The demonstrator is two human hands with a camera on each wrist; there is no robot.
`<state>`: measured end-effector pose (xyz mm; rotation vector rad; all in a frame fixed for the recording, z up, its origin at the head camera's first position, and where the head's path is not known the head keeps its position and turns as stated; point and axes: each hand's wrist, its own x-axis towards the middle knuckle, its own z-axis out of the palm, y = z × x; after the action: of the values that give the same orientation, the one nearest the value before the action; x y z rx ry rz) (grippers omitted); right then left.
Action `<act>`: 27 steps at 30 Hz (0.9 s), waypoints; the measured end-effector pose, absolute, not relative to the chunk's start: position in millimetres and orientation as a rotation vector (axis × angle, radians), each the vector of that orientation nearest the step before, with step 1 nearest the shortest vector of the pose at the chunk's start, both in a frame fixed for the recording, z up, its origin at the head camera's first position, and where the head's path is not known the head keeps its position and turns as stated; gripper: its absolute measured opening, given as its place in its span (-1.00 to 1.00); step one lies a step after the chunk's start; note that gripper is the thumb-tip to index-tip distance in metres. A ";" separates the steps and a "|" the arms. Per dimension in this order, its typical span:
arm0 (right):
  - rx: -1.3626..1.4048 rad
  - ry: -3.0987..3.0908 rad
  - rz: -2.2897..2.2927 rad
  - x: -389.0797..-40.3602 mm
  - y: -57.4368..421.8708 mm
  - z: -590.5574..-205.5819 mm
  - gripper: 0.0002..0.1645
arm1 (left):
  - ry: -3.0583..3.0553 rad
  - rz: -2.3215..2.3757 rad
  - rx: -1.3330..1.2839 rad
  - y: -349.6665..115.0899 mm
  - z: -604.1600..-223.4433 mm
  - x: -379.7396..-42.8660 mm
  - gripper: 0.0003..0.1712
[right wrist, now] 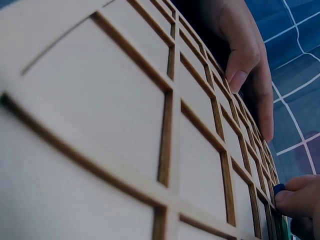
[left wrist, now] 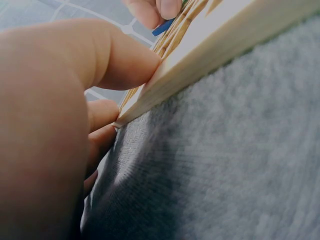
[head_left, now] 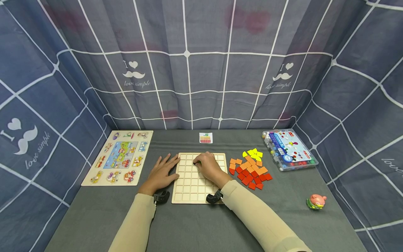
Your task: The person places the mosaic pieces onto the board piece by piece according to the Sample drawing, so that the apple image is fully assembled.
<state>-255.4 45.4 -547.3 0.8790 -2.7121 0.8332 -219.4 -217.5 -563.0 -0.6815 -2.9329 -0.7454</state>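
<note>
A pale wooden board (head_left: 189, 189) with a grid of square recesses lies in front of me. My right hand (head_left: 208, 167) is over its upper part, and the thumb and fingers pinch a small blue piece (right wrist: 278, 188). In the right wrist view a sliver of green (right wrist: 285, 227) shows just below those fingertips. My left hand (head_left: 161, 175) lies along the board's left side, fingers extended. In the left wrist view its thumb (left wrist: 127, 62) touches the board's edge (left wrist: 185, 75), and the other fingertips meet that edge farther along.
Orange tiles (head_left: 248, 162), red tiles (head_left: 247, 179) and yellow tiles (head_left: 253, 154) lie loosely right of the board. Behind it is a small picture card (head_left: 206, 138). A vehicle puzzle board (head_left: 121, 157) is at left; a clear bead case (head_left: 289, 148) and pig figurine (head_left: 316, 201) are at right.
</note>
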 end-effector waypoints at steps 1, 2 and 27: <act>0.872 -2.717 0.833 -255.8 44.9 -547.5 -0.88 | -2.935 -0.745 -0.681 -217.5 -563.0 -219.4 -0.15; 0.865 -2.724 0.830 -256.1 44.5 -547.6 -0.88 | -2.935 -0.745 -0.682 -217.5 -562.9 -219.4 -0.15; 0.902 -2.750 0.862 -253.9 47.0 -546.4 -0.69 | -2.935 -0.740 -0.693 -218.0 -562.8 -219.8 -0.15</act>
<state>-253.9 47.0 -546.4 0.9023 -2.7502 0.8622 -219.8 -218.0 -562.8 -0.6934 -2.9346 -0.7397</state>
